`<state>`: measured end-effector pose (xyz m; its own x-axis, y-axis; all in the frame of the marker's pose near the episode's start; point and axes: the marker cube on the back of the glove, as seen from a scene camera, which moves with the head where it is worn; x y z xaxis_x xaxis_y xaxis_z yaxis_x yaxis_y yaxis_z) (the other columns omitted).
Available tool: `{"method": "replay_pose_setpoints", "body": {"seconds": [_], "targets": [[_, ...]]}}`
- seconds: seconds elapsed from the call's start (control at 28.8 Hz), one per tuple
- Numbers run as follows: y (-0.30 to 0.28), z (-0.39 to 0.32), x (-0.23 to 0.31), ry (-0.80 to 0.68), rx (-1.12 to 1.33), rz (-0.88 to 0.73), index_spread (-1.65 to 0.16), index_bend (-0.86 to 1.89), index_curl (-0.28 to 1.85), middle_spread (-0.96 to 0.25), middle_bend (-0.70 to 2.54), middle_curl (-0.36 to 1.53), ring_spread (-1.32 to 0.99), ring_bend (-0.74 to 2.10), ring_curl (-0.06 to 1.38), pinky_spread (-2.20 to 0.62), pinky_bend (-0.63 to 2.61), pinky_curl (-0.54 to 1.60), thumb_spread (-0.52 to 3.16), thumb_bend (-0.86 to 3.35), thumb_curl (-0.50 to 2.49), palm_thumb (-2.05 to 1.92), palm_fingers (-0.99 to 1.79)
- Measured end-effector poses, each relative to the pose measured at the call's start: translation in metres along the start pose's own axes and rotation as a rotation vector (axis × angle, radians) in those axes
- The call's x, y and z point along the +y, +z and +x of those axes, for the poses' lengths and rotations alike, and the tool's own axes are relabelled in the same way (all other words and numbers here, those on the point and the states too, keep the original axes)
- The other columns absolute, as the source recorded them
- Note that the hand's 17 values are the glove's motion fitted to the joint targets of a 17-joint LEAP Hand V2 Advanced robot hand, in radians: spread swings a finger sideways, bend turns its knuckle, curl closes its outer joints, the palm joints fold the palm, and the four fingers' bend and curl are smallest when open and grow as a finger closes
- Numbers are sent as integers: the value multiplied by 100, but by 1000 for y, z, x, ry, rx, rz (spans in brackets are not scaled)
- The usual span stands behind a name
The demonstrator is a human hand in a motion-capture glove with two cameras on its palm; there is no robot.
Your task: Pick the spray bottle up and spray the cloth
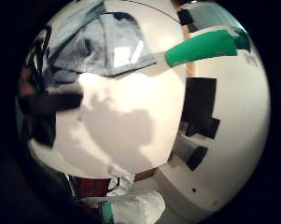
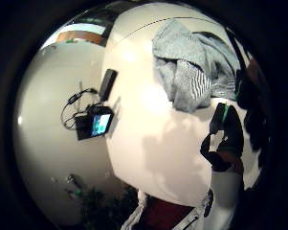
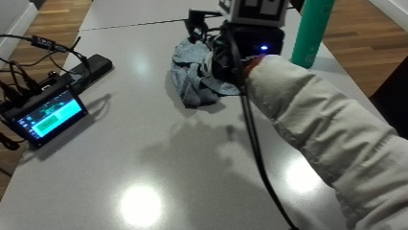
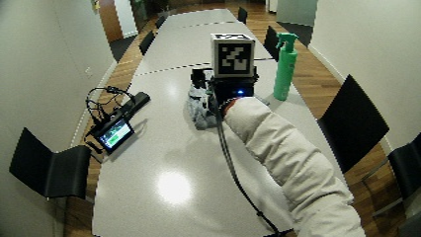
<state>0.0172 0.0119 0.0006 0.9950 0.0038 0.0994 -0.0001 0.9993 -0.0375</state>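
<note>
Gloved right hand (image 3: 229, 52) hovers above cloth (image 3: 191, 79), spray bottle (image 3: 312, 31) beside.

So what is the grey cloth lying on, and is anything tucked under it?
The cloth lies crumpled straight on the white table. Nothing sticks out from under it; whatever its folds and the gloved hand cover cannot be seen.

The bottle (image 4: 285, 59) was green all over. The cloth (image 3: 193, 79) was grey, with fine stripes on one fold. The glove (image 3: 228, 57) was black, the sleeve (image 3: 319, 129) off-white and quilted. The table (image 3: 146, 158) was pale grey, and the small screen (image 3: 50, 115) glowed teal.
</note>
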Motion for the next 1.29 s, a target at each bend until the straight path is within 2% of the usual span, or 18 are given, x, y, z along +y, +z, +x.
{"method": "replay_pose_setpoints", "body": {"seconds": [0.14, 0.28, 0.35, 0.45, 0.56, 0.63, 0.73, 0.87, 0.94, 1.08, 1.15, 1.29], "targets": [[-6, 22, 24, -120, -265, -7, -20, 16, 29, -7, 55, 37, -9, 71, 39, -19, 80, 39, 65, 30, 37, 90, 97], [-20, 49, 45, -335, -683, 135, -21, 21, 34, -5, 53, 38, -6, 63, 40, -12, 58, 36, 74, 28, 39, 92, 71], [-25, 72, 49, -389, -927, 250, -22, 25, 36, -5, 54, 39, -5, 58, 39, -9, 46, 34, 76, 29, 40, 96, 61], [-25, 122, 42, -331, -1233, 489, -24, 27, 37, -6, 54, 40, -6, 50, 36, -6, 36, 30, 80, 28, 41, 98, 55], [-10, 169, 18, -173, -1256, 666, -28, 21, 37, -7, 47, 39, -8, 42, 34, -3, 29, 28, 78, 24, 42, 97, 28], [7, 191, -4, -82, -1180, 683, -31, 13, 36, -6, 45, 39, -8, 42, 36, -2, 30, 29, 77, 20, 42, 97, 14], [32, 207, -27, -11, -1149, 606, -35, 7, 32, -4, 42, 38, -8, 42, 35, 0, 31, 28, 75, 17, 42, 97, 5], [60, 219, -41, 49, -1214, 526, -38, 0, 23, -2, 51, 40, -7, 52, 34, 2, 26, 26, 74, 13, 43, 99, 16], [69, 223, -42, 80, -1243, 516, -38, 0, 20, -3, 59, 42, -9, 62, 35, 3, 23, 24, 73, 14, 45, 104, 35], [78, 228, -42, 122, -1299, 553, -32, 23, 26, -9, 53, 40, -11, 64, 34, 0, 21, 23, 72, 16, 48, 111, 67], [75, 229, -43, 125, -1321, 586, -31, 20, 28, -11, 49, 40, -13, 62, 36, -5, 35, 28, 67, 14, 49, 113, 79], [63, 230, -44, 125, -1364, 642, -30, 18, 31, -13, 44, 41, -14, 62, 39, -11, 39, 32, 60, 12, 51, 116, 85]]}}
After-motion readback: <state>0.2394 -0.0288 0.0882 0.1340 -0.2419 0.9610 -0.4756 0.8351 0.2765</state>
